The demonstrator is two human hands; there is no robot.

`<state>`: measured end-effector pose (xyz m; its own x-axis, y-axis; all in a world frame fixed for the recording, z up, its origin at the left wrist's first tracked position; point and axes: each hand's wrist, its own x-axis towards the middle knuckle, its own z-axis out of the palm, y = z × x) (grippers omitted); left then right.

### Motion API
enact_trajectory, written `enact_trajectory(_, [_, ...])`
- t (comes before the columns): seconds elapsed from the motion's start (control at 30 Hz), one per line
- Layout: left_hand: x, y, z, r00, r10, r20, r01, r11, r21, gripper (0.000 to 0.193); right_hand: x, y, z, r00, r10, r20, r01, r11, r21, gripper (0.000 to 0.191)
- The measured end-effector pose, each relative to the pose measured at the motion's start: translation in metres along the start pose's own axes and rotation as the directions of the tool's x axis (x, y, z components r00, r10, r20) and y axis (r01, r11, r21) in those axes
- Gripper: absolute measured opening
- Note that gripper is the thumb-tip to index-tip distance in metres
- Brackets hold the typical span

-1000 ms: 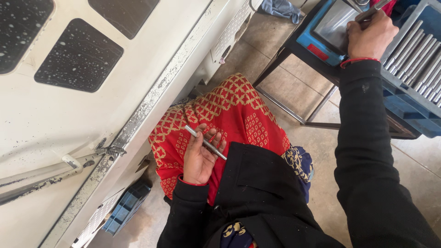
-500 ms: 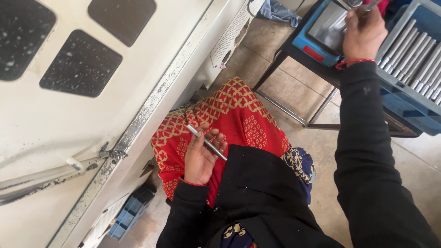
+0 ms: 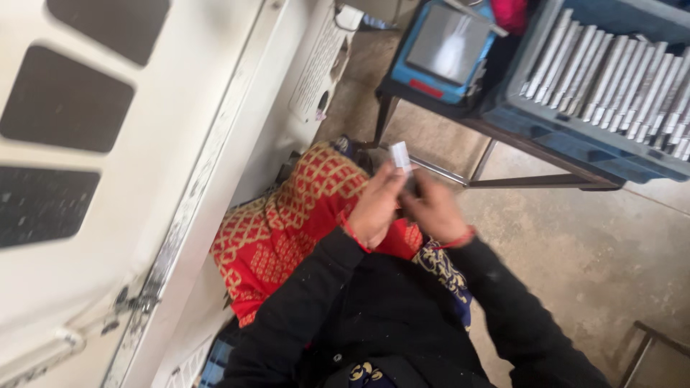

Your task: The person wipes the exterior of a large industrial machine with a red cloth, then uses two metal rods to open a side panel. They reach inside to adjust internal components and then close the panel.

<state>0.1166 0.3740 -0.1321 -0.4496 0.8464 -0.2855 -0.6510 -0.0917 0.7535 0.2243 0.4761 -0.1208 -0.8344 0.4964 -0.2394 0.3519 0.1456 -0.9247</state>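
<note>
Both hands are meeting over the red patterned lap (image 3: pixel 287 230) — left hand (image 3: pixel 375 208) and right hand (image 3: pixel 431 210) pinching one small pale rod (image 3: pixel 399 156) (blurred). It's poking up, so it could slip floorwards.

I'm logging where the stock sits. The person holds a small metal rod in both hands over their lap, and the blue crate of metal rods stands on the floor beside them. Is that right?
Not quite. The head view shows the blue crate of metal rods resting on a dark metal-framed stand, not on the floor. The rest holds: the left hand and right hand meet on a small metal rod over the lap.
</note>
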Motion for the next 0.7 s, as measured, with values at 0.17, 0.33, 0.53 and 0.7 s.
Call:
enact_trajectory(0.17, [0.066,0.026,0.057,0.904,0.26,0.338,-0.385,0.153,0.91,0.035,-0.002,0.001,-0.09,0.858,-0.045,-0.511,0.32,0.826,0.464,0.011])
enact_trajectory(0.33, [0.146,0.022,0.087,0.702,0.209,0.681,-0.393,-0.684,0.615,0.023,-0.002,0.01,-0.128,0.878,0.252,-0.408,0.251,0.484,0.838,0.012])
enact_trajectory(0.53, [0.183,0.002,0.083,0.615,0.032,0.788,-0.221,-0.952,0.211,0.022,-0.016,0.024,-0.116,0.852,0.327,-0.41,0.232,0.466,0.854,0.012])
enact_trajectory(0.7, [0.179,0.008,0.078,0.573,0.004,0.82,-0.273,-0.942,0.196,0.019,-0.016,0.031,-0.107,0.852,0.314,-0.419,0.226,0.499,0.836,0.013])
